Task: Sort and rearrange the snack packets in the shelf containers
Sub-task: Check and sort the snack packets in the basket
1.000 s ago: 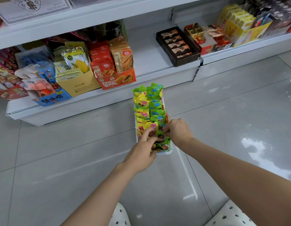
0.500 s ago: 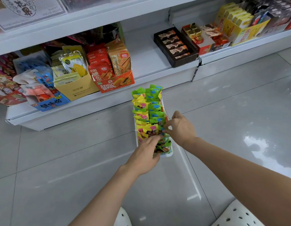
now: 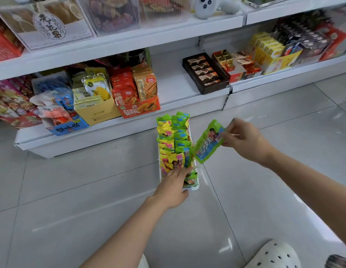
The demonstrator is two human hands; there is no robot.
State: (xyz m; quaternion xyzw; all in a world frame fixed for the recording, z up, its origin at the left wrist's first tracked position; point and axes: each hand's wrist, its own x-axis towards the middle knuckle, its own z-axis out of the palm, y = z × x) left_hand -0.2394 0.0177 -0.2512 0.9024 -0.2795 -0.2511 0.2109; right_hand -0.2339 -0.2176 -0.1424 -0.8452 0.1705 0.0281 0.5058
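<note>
Tray of snack packets sits on the floor tiles below the shelf. Your right hand pinches one green packet, raised just right of the tray. Your left hand presses straight fingers into the near packets.

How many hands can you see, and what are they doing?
2. The left hand rests on the packets at the white tray's near end. The right hand pinches a green packet lifted beside the tray.
</note>
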